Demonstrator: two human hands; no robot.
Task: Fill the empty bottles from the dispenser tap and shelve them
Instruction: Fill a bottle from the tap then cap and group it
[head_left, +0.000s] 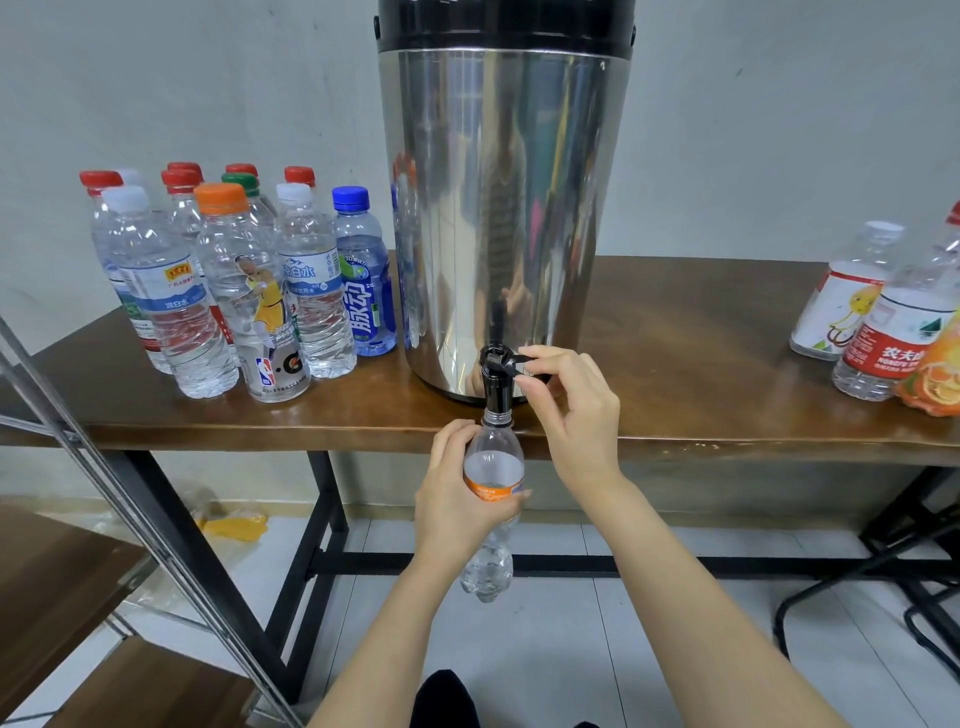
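Note:
A tall steel dispenser (498, 208) stands on the wooden table (701, 364), its black tap (497, 382) jutting over the front edge. My left hand (451, 493) grips a clear uncapped bottle with an orange label (491, 519), holding its mouth right up under the tap spout. Water shows in the bottle's lower part. My right hand (569, 405) pinches the tap's black lever between thumb and fingers.
Several capped bottles (234, 280) stand grouped on the table's left. A few uncapped bottles (883, 312) stand at the right end. A metal-framed shelf with wooden boards (67, 571) is at the lower left. Black table legs and a crossbar run beneath.

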